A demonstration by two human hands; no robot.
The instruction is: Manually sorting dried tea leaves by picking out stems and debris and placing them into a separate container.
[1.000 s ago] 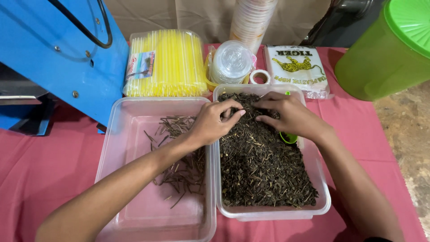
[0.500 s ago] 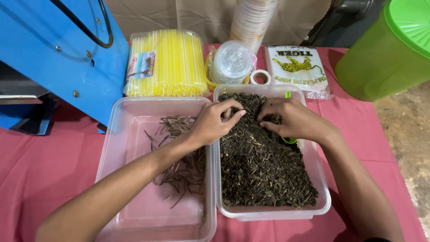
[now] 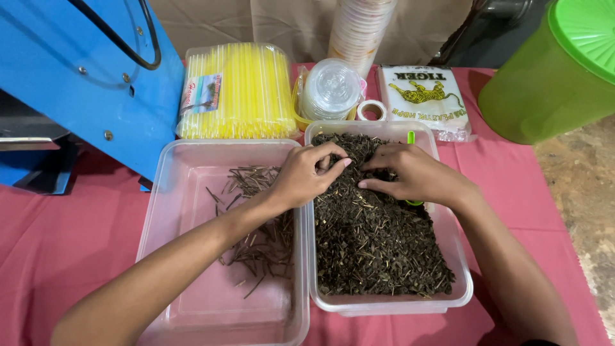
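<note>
Two clear plastic tubs stand side by side on a pink cloth. The right tub [image 3: 461,291] is full of dark dried tea leaves [image 3: 375,243]. In the left tub [image 3: 163,192] lies a loose scatter of thin stems [image 3: 256,247]. My left hand [image 3: 306,174] reaches across the rim between the tubs, its fingers curled and pinched together over the leaves; whether it holds a stem I cannot tell. My right hand [image 3: 410,172] rests on the leaf pile with its fingers spread into it. A green scoop [image 3: 412,138] pokes out from under it.
A blue machine [image 3: 90,77] fills the back left. Behind the tubs are a pack of yellow straws [image 3: 237,90], clear lids [image 3: 331,86], a stack of cups [image 3: 360,29], a tape roll [image 3: 371,110] and a white bag pack [image 3: 426,96]. A green jug [image 3: 554,70] stands at the right.
My right hand has drawn slightly toward me and leftward across the leaves, fingertips raking the pile. My left hand has stayed in place.
</note>
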